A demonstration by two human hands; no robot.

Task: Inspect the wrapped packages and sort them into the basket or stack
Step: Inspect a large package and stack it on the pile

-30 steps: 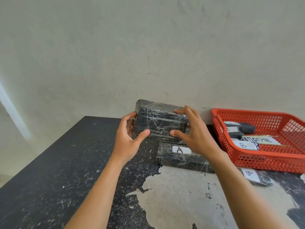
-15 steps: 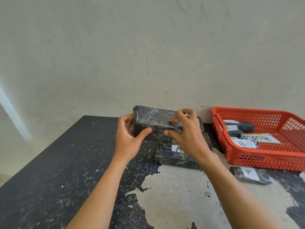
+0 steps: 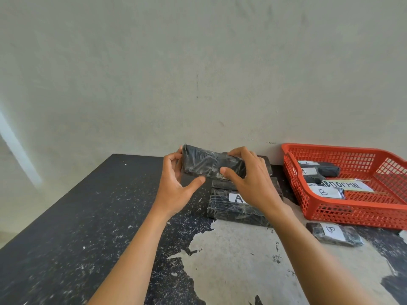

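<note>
A black package wrapped in clear film (image 3: 203,162) is held above the table between both hands. My left hand (image 3: 176,186) grips its left end, thumb underneath. My right hand (image 3: 248,179) grips its right part, thumb below and fingers over the top. Directly under it lies a stack of similar black packages (image 3: 237,213); the front one carries a white label "A". The red plastic basket (image 3: 352,214) stands to the right and holds several small wrapped packages with "A" and "B" labels plus a paper strip.
A small wrapped package labelled "B" (image 3: 334,234) lies on the table in front of the basket. The table top (image 3: 88,216) is black with worn pale patches. A plain wall rises right behind the stack and basket.
Both hands have tipped the held package from its broad face toward me to nearly flat, and lowered it closer to the stack.
</note>
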